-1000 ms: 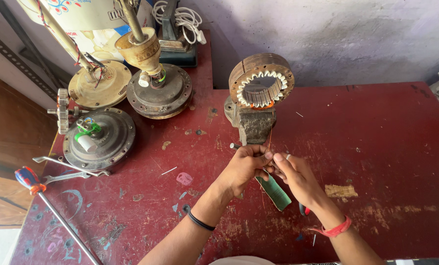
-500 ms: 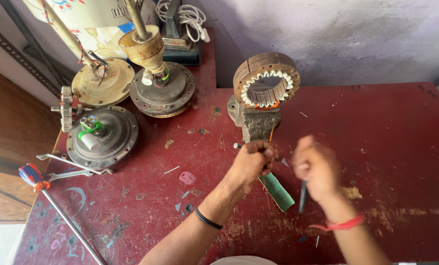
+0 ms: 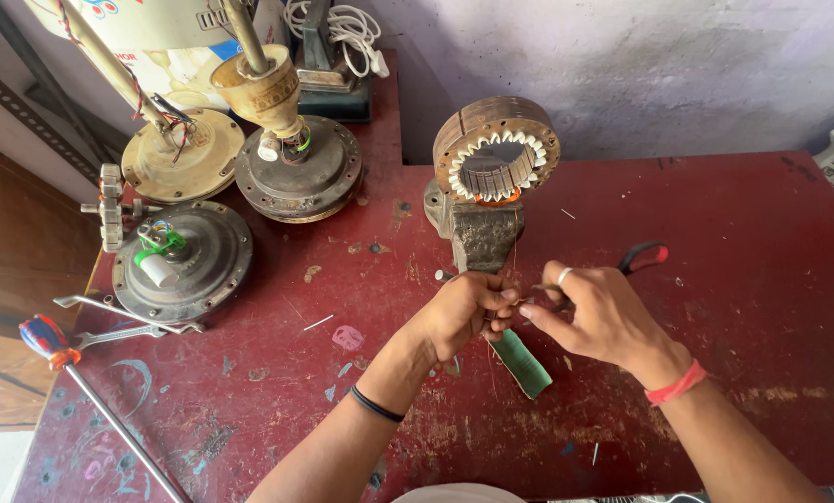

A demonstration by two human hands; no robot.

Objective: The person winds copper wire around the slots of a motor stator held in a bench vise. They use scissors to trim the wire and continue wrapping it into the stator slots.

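The stator [image 3: 496, 149] — a ring of rusty laminated steel with pale slot liners around its inner teeth and a bit of orange winding at the bottom — stands upright in a small bench vise [image 3: 480, 228], just above and behind my hands. My left hand [image 3: 464, 312] and right hand [image 3: 599, 312] meet in front of the vise, fingertips pinched together on a thin copper wire [image 3: 529, 300]; the strand is too fine to follow far. A green strip [image 3: 521, 363] lies on the table under them, and red-handled pliers [image 3: 642, 256] sit just beyond my right hand. The table [image 3: 762, 279] is worn, scratched red — against a pale wall. To the left sit three ceiling-fan motors [image 3: 300, 172], with a screwdriver [image 3: 54, 340] near the edge.
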